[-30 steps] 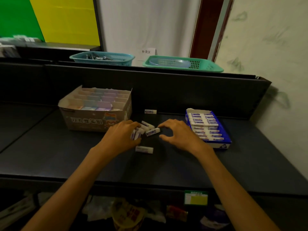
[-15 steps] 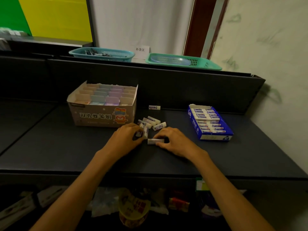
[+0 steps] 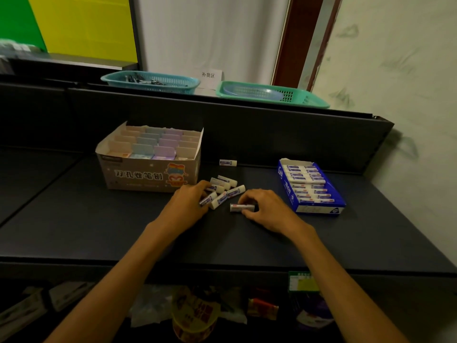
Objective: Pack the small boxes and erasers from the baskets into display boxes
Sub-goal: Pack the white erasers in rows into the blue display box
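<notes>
A single eraser [image 3: 242, 207] lies on the dark worktop [image 3: 99, 224], pinched by the right hand [image 3: 267, 210]. The left hand [image 3: 188, 204] curls its fingers [image 3: 201, 191] round erasers at the loose pile [image 3: 223, 189]. The blue display box [image 3: 312, 191] sits just right; a hurried gather could scatter erasers off the edge.

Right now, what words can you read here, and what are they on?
"补货区": white sign between the baskets.
"刀孔卷笔刨": front of the cardboard box.
Blue box: printing too blurred to read.
Erasers: wrapper print too small to read.
Green tag on the shelf edge: too blurred to read.
</notes>
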A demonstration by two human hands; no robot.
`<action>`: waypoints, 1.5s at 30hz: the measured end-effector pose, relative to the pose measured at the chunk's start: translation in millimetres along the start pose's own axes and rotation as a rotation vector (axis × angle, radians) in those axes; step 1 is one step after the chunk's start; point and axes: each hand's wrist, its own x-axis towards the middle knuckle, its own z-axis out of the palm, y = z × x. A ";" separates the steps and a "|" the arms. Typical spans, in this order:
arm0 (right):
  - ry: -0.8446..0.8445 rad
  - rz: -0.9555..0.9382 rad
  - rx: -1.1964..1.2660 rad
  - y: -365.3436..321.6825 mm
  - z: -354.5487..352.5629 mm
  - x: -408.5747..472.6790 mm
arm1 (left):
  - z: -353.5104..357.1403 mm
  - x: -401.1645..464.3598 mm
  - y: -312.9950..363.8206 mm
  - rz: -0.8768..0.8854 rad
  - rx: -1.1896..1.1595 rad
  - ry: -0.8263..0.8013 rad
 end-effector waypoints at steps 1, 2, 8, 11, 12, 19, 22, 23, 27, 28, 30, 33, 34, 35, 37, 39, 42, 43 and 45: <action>0.007 0.000 0.002 1.3 -0.1 0.2 | -0.2 0.5 0.2 -0.001 -0.002 -0.005; 0.014 0.000 0.004 2.6 -0.7 0.3 | -0.5 0.5 0.3 0.000 -0.003 -0.010; 0.076 -0.022 0.042 9.2 -8.3 0.0 | -8.5 0.1 2.4 0.076 0.019 0.129; 0.130 -0.046 0.035 13.5 -10.7 0.9 | -11.2 -1.3 9.4 0.168 0.018 0.211; 0.144 -0.048 0.036 14.9 -11.6 0.9 | -11.9 -2.2 12.8 0.187 -0.006 0.239; 0.190 -0.035 0.060 21.2 -18.6 -6.1 | -10.3 6.9 24.2 0.246 -0.135 0.248; 0.211 -0.016 0.073 24.5 -23.2 -12.0 | -4.1 10.6 31.8 0.249 -0.215 0.219; 0.220 -0.008 0.079 26.1 -24.6 -14.0 | -2.2 12.6 34.6 0.250 -0.233 0.212; 0.245 0.043 0.142 37.3 -34.2 -21.1 | 4.5 21.8 49.0 0.256 -0.242 0.201; 0.254 0.060 0.178 40.1 -37.7 -22.7 | 6.4 23.8 52.9 0.270 -0.241 0.196; 0.286 0.083 0.263 47.1 -45.0 -25.0 | 10.3 28.6 61.0 0.307 -0.233 0.194; 0.340 0.090 0.354 62.3 -55.9 -25.7 | 15.7 37.6 73.7 0.357 -0.212 0.235; 0.360 0.087 0.391 68.1 -60.1 -24.9 | 17.3 41.0 79.1 0.363 -0.203 0.248; 0.388 0.085 0.435 74.3 -64.6 -24.3 | 19.3 44.7 84.3 0.366 -0.188 0.257; 0.442 0.086 0.526 86.2 -74.3 -23.2 | 22.6 51.7 95.2 0.362 -0.155 0.263; 0.455 0.086 0.571 97.5 -83.4 -22.9 | 26.0 59.4 105.2 0.352 -0.127 0.260; 0.444 0.055 0.627 112.9 -93.7 -23.6 | 32.9 69.5 120.4 0.332 -0.094 0.249; 0.438 0.042 0.645 117.9 -96.1 -23.6 | 36.4 71.6 126.3 0.326 -0.094 0.255; 0.414 0.032 0.649 128.0 -100.2 -22.2 | 43.5 75.6 137.5 0.296 -0.113 0.283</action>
